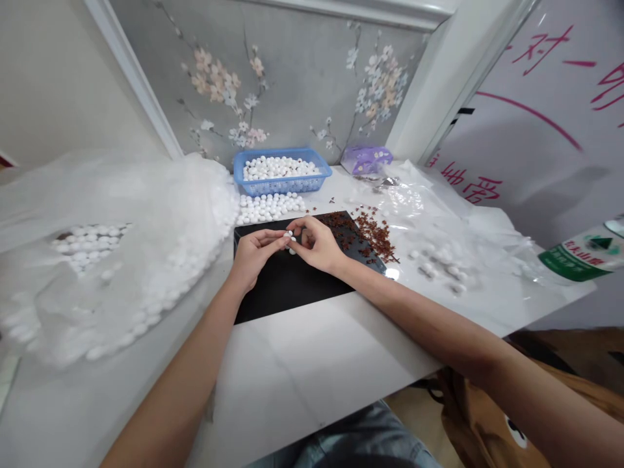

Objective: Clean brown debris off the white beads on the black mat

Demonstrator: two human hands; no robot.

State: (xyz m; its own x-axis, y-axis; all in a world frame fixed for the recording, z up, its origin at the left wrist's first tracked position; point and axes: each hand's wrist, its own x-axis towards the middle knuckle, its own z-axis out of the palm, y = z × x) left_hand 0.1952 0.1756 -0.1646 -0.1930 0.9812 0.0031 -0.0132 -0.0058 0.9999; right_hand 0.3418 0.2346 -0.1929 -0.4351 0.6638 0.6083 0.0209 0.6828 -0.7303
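Forearms (190,370): converging forward
Left hand (251,257): pinching white beads (289,234)
Right hand (319,246): pinching them too
Bead axis: unreadable (round, too small)

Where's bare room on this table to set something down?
The white marbled tabletop looks bare between its front edge and the black rectangular mat. Crowded: left, the translucent plastic bag of white balls; behind, the blue plastic basket; right, the brown star-like pieces.
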